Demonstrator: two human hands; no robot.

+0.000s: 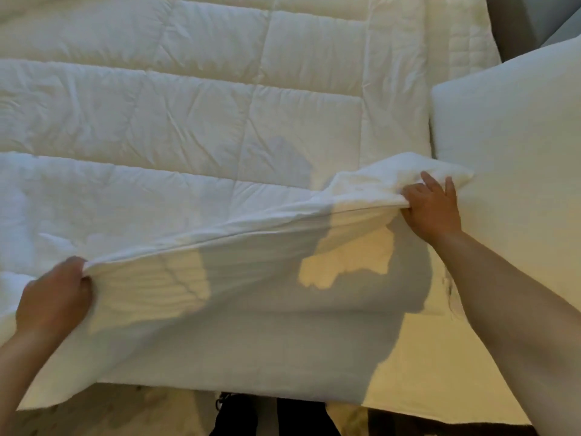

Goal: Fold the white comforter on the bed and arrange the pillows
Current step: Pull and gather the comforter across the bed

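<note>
From your head view, you are in the folding step: your left hand (55,295) and right hand (431,206) each grasp the near edge of the comforter (176,121), raised off the bed. A pillow (515,146) lies right. Next, probably carry that edge evenly across.

The comforter (188,121) is lying across the bed, its near edge lifting between the left hand (53,297) and right hand (430,209). A pillow (509,136), probably resting on the mattress, is sitting just right of it.
</note>
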